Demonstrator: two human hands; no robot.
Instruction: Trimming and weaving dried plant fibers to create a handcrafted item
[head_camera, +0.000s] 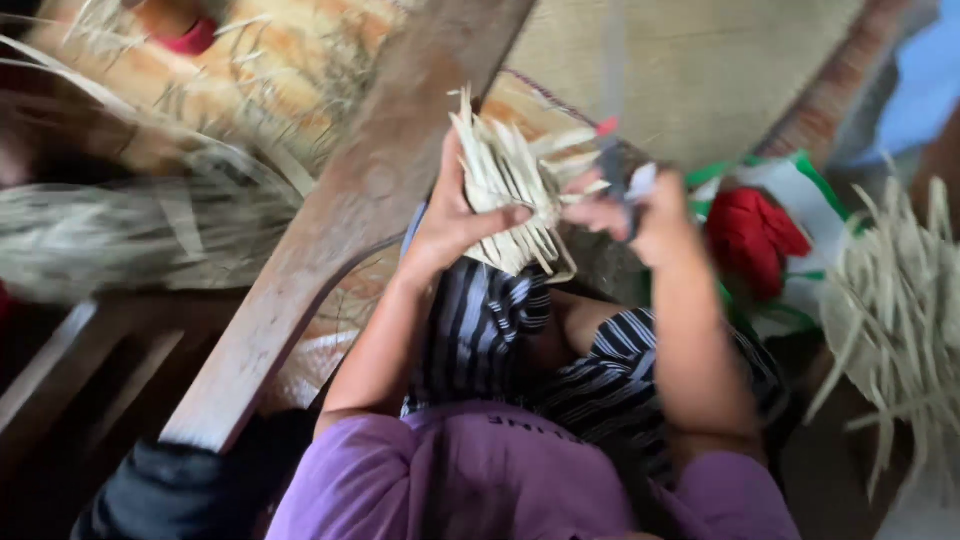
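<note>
We see the left hand (455, 215) closed around a small pale woven piece of flat straw-coloured palm strips (510, 190), thumb laid across its front face and fingers behind, so the loose strip ends fan upward toward twelve o'clock and stay spread for working. The woven piece sits just above the centre of the view, raised over the lap rather than resting on anything, which keeps both faces reachable.

At three o'clock of the woven piece, the right hand (640, 215) is closed on a narrow grey blade with a red mark near its handle (612, 150); the blade stands nearly upright, its length blurred, and its lower part meets the strip ends on the piece's right edge. We cannot tell exactly where the edge touches.

A long weathered wooden plank (340, 230) slants from seven o'clock up to twelve o'clock, just left of the left hand. Beneath the hands lies dark striped cloth (500, 340) over the knees. At three o'clock a heap of loose pale strips (900, 290) lies within the right arm's reach, and between it and the hand sits a red bundle on a green-and-white bag (750, 235). A broad woven mat (700, 70) lies at one o'clock.
</note>
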